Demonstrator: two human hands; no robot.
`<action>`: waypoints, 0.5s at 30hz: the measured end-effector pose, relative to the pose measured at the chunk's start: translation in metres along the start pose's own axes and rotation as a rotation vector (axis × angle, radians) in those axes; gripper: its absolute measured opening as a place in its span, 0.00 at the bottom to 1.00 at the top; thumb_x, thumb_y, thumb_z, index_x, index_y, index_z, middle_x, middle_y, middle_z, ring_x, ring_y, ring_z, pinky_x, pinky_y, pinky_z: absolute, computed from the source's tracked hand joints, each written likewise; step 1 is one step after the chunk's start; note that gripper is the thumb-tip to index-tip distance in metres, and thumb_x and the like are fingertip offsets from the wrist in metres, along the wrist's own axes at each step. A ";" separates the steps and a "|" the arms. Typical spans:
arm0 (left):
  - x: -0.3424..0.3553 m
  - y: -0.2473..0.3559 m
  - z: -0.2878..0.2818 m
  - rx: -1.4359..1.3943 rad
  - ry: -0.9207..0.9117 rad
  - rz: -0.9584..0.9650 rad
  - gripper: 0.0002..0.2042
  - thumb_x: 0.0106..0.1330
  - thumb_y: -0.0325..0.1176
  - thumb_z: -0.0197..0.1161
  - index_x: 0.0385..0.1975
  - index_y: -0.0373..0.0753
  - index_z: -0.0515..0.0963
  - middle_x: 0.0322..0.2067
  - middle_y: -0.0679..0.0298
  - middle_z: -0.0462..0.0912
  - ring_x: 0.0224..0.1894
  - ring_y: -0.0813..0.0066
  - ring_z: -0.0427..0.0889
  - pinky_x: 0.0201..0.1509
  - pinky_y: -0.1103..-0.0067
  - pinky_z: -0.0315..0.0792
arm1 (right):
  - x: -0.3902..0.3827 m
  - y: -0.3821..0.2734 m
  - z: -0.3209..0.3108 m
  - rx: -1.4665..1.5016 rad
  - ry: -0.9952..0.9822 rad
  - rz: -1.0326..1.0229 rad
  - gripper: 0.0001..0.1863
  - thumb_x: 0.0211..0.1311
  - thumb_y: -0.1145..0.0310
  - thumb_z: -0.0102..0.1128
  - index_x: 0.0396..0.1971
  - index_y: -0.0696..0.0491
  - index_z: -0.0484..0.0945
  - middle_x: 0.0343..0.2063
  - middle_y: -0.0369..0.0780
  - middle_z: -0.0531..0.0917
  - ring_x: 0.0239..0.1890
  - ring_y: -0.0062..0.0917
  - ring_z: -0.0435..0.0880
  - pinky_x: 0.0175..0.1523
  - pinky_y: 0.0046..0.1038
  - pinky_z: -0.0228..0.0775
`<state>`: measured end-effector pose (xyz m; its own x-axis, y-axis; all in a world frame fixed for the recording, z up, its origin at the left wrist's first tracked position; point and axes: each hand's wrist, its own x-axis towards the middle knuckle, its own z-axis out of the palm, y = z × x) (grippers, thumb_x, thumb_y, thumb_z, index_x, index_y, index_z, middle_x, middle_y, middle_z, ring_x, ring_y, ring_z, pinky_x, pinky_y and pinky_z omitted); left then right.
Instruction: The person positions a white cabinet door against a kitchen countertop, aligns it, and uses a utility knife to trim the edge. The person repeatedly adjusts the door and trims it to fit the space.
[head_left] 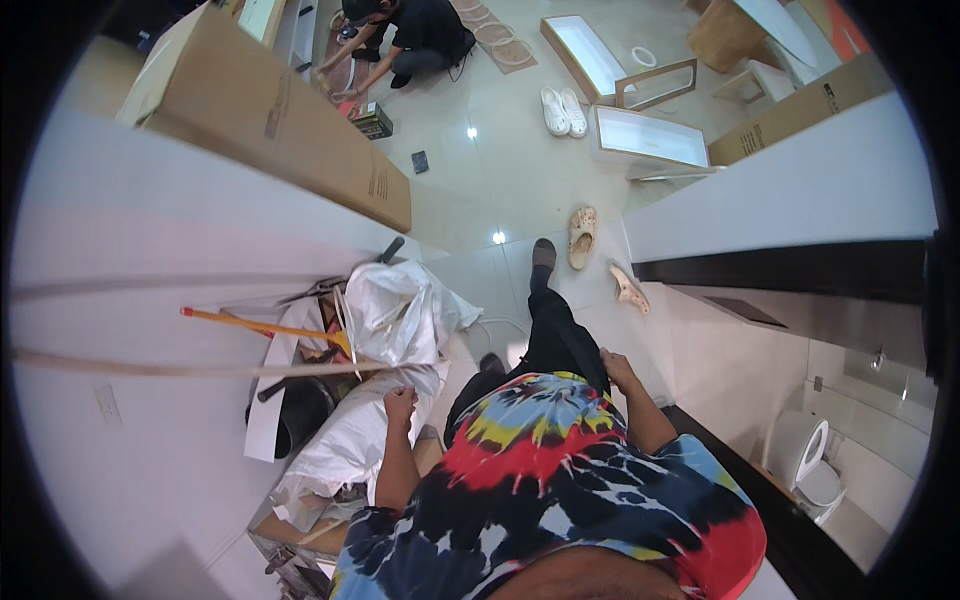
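My left hand (400,405) hangs at my left side with its fingers curled into a loose fist, nothing visible in it. Close beside it are white plastic sacks (395,310) heaped against the wall, with a long wooden pole (250,371) and an orange-handled tool (240,322) leaning over them. My right hand (618,368) is by my right thigh, its fingers curled in and nothing seen in them. My legs are in mid-stride, one dark shoe (543,254) forward on the tiles.
A cream clog (582,238) and its tipped mate (629,288) lie ahead. Further on are white clogs (564,112), white box frames (650,137), a large cardboard box (290,110) and a crouching person (425,35). A doorway to a toilet (803,455) opens on the right.
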<state>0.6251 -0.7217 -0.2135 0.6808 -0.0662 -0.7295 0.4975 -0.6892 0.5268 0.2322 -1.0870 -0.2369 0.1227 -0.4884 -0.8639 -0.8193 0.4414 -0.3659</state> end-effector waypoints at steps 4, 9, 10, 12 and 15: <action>0.030 0.071 0.030 0.149 -0.057 -0.024 0.09 0.61 0.36 0.65 0.30 0.36 0.82 0.23 0.65 0.82 0.22 0.78 0.79 0.22 0.80 0.70 | 0.065 -0.040 -0.039 0.131 -0.061 0.100 0.31 0.66 0.42 0.48 0.37 0.59 0.81 0.32 0.42 0.83 0.31 0.30 0.81 0.29 0.36 0.74; 0.042 0.171 0.108 0.241 -0.251 -0.020 0.11 0.64 0.37 0.63 0.34 0.33 0.82 0.25 0.64 0.83 0.24 0.77 0.81 0.24 0.81 0.73 | 0.137 -0.118 -0.126 -0.338 0.174 -0.222 0.25 0.58 0.48 0.57 0.31 0.59 0.82 0.28 0.49 0.84 0.35 0.37 0.84 0.41 0.38 0.75; 0.048 0.188 0.119 0.296 -0.240 0.057 0.11 0.65 0.37 0.62 0.35 0.34 0.82 0.25 0.64 0.83 0.24 0.78 0.81 0.24 0.81 0.73 | 0.137 -0.150 -0.142 -0.371 0.291 -0.285 0.22 0.55 0.51 0.61 0.32 0.59 0.82 0.29 0.51 0.84 0.38 0.41 0.84 0.45 0.37 0.74; 0.065 0.223 0.146 0.196 -0.297 0.054 0.11 0.67 0.36 0.62 0.38 0.34 0.82 0.28 0.64 0.84 0.26 0.79 0.81 0.26 0.82 0.72 | 0.135 -0.199 -0.177 -0.212 0.425 -0.340 0.23 0.49 0.57 0.67 0.40 0.58 0.82 0.33 0.52 0.85 0.41 0.43 0.84 0.48 0.37 0.74; 0.082 0.284 0.169 0.279 -0.347 0.072 0.09 0.67 0.35 0.61 0.38 0.35 0.81 0.29 0.65 0.84 0.27 0.78 0.81 0.26 0.82 0.71 | 0.157 -0.228 -0.199 -0.171 0.484 -0.314 0.26 0.46 0.63 0.68 0.47 0.58 0.80 0.38 0.54 0.84 0.45 0.44 0.84 0.51 0.37 0.75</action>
<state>0.7311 -1.0442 -0.1972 0.4638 -0.3263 -0.8236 0.2590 -0.8392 0.4783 0.3272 -1.4142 -0.2205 0.1375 -0.8807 -0.4533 -0.8687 0.1127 -0.4824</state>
